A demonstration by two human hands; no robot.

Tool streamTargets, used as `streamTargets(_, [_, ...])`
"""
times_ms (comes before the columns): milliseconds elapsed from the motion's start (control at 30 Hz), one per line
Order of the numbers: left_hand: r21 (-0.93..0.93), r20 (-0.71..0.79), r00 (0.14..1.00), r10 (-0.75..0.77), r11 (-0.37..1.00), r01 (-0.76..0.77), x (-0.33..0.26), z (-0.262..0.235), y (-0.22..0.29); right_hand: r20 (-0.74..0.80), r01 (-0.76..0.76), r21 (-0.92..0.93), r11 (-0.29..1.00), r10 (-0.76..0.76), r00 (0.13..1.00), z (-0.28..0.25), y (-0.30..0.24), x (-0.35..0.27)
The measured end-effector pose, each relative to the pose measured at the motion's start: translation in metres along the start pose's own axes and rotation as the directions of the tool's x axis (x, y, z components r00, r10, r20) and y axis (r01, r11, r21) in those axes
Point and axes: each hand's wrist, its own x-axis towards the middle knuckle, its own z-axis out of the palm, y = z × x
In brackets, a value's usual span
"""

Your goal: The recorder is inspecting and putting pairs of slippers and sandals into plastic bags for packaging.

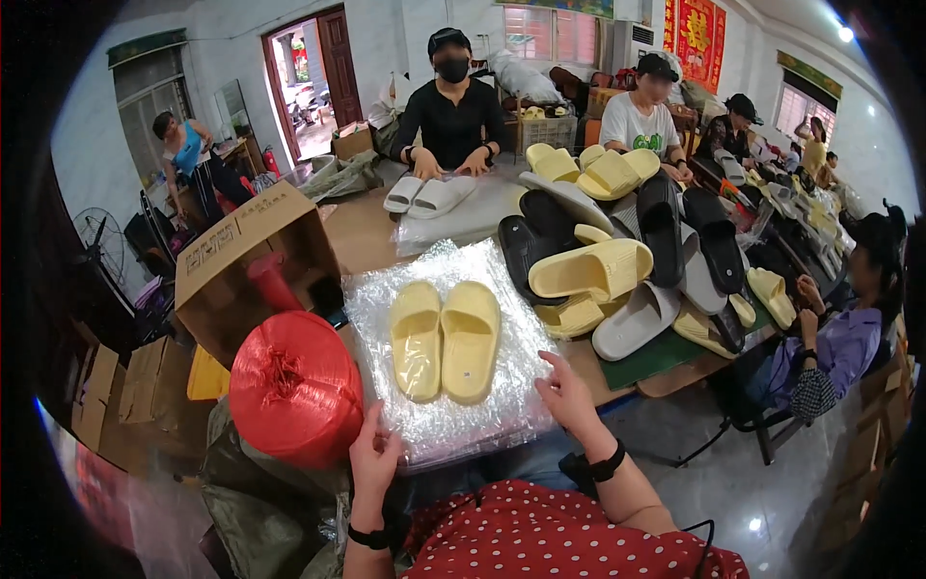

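Observation:
A pair of pale yellow slide slippers (470, 347) lies side by side on a stack of clear, crinkled plastic bags (429, 434). Shiny film seems to cover at least the left slipper. At the stack's lower left corner is my left hand (374, 458), with thumb and forefinger apart. My right hand (571, 398) hovers by the right edge of the bags, its fingers spread and nothing visible in them. Neither hand touches the slippers. Whether fingertips touch the film's edge is hard to make out.
A big roll of red plastic twine (296, 391) and an open cardboard box (256, 256) stand at left. Heaped yellow, black and grey slides (593, 270) cover the table at right. Across from me, a masked person's hands rest near light slippers (442, 197). Another person (844, 318) sits at right.

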Motion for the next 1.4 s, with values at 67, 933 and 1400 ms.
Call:
streamTargets(67, [-0.140,-0.008,0.999,-0.040,0.989,0.038,-0.003,0.000,0.000,0.098,-0.114,0.291,0.950,0.089,0.991,-0.006,0.005,-0.002])
streamTargets(933, [-0.066,0.246,0.897,0.367,0.930,-0.363,-0.008,-0.035,-0.010,0.049,0.453,0.122,0.883,-0.461,0.886,-0.031,0.004,-0.010])
streamTargets(1400, [0.127,-0.009,0.854,0.520,0.848,-0.515,0.008,0.011,0.003,-0.209,0.115,0.389,0.914,-0.033,0.977,-0.004,0.022,0.009])
